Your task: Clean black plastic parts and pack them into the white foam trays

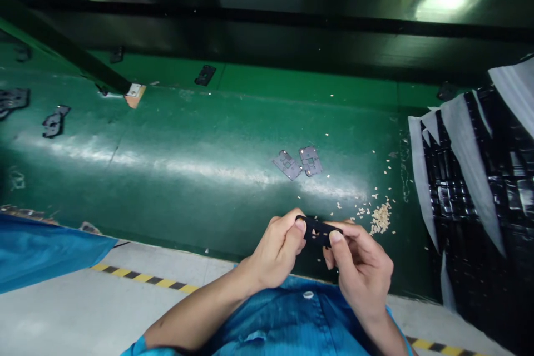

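Note:
Between both hands, near the front edge of the green table [187,200], is a small black plastic part [319,232] with openings in it. My left hand [281,247] pinches its left end between thumb and fingers. The right end is gripped by my right hand [361,261], its thumb lying on top. Beyond the hands, two flat grey parts [287,165] [311,161] lie side by side on the table. A pile of tiny pale pieces [380,218] sits to the right of the hands, with loose ones scattered around it.
Trays wrapped in black and white plastic [484,178] stand at the right. More black parts [205,75] [55,121] [14,100] lie at the back and left. A green post [83,58] slants across the upper left. Blue cloth [45,250] shows at the lower left.

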A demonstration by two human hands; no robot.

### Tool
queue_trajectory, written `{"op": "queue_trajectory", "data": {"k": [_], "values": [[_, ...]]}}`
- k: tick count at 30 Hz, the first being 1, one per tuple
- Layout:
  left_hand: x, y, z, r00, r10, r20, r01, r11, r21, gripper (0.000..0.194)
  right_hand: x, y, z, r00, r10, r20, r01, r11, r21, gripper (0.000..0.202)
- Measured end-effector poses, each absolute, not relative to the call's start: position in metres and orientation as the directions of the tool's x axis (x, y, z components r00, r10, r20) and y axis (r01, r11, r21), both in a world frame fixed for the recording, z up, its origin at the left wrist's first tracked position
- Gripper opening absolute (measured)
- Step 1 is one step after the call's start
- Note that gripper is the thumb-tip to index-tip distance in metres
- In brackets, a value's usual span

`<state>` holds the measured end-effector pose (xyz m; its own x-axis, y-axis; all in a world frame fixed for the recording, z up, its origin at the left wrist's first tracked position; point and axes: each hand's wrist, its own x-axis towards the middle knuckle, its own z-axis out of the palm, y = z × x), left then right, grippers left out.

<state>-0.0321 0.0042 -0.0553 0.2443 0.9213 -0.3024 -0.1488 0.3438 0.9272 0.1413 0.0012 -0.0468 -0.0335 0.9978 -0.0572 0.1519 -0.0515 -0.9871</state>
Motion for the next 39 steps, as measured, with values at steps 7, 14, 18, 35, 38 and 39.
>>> {"op": "queue_trajectory", "data": {"k": [7,14,18,35,38,39], "values": [[-0.031,0.007,-0.053,0.217,0.917,-0.336,-0.207,0.380,0.902,0.047,0.143,-0.003,-0.047,-0.096,0.993,0.068,0.270,0.092,-0.958,0.020],[-0.024,0.010,-0.046,0.048,0.855,-0.516,-0.271,0.508,0.817,0.042,0.139,0.005,-0.041,-0.168,0.978,0.127,0.360,0.181,-0.915,0.027],[-0.036,0.006,-0.040,0.130,0.898,-0.419,-0.109,0.433,0.895,0.048,0.144,0.014,-0.037,-0.196,0.964,-0.178,0.146,-0.150,-0.978,0.016],[-0.082,0.029,-0.031,0.161,0.944,-0.289,0.264,0.241,0.934,0.025,0.131,0.027,-0.041,-0.209,0.942,-0.262,0.248,-0.208,-0.946,0.025],[-0.104,0.051,-0.030,0.206,0.942,-0.266,0.416,0.162,0.895,0.022,0.134,0.046,-0.043,-0.213,0.970,-0.119,0.470,-0.004,-0.883,0.017],[-0.110,0.060,-0.031,0.210,0.943,-0.258,0.463,0.137,0.876,0.020,0.134,0.056,-0.045,-0.202,0.978,-0.045,0.538,0.072,-0.840,0.016]]}}
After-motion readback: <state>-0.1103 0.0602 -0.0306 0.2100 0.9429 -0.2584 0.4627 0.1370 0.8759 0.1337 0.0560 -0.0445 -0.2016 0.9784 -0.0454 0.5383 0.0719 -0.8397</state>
